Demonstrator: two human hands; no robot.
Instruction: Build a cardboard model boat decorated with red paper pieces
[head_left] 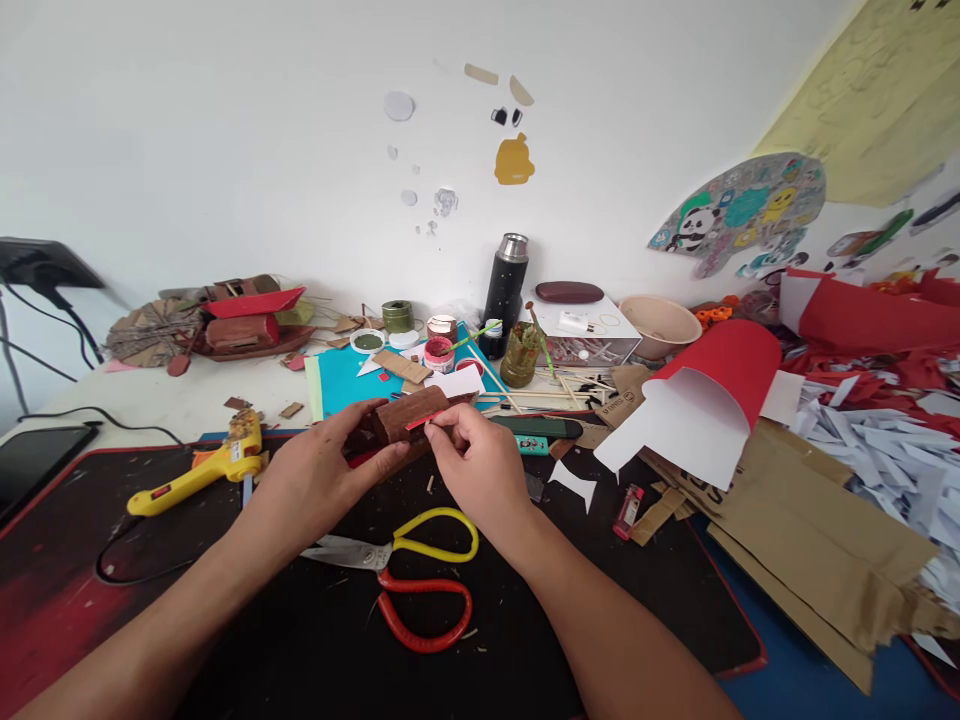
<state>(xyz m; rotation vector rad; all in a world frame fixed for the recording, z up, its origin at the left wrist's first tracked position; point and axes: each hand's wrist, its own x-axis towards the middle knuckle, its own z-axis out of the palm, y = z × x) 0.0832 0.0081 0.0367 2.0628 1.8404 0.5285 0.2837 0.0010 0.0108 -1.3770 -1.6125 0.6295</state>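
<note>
Between thumb and fingers, my left hand [319, 465] grips a small brown model boat [409, 412] with a curved cabin roof. My right hand [480, 455] pinches a narrow red paper strip [421, 421] against the roof's near side. The fingers hide much of the hull. Just below both hands lie scissors [427, 590] with one yellow and one red handle, blades apart and pointing left. A yellow glue gun [199, 480] rests on the dark mat left of my left hand.
Paint jars [439, 352], a murky brush jar [519, 355] and a black thermos [506, 285] stand at the back. A finished-looking model boat [244, 335] sits back left. Red paper [720, 375], cardboard [817, 530] and white scraps [877, 450] crowd the right. A lighter [628, 512] lies nearer.
</note>
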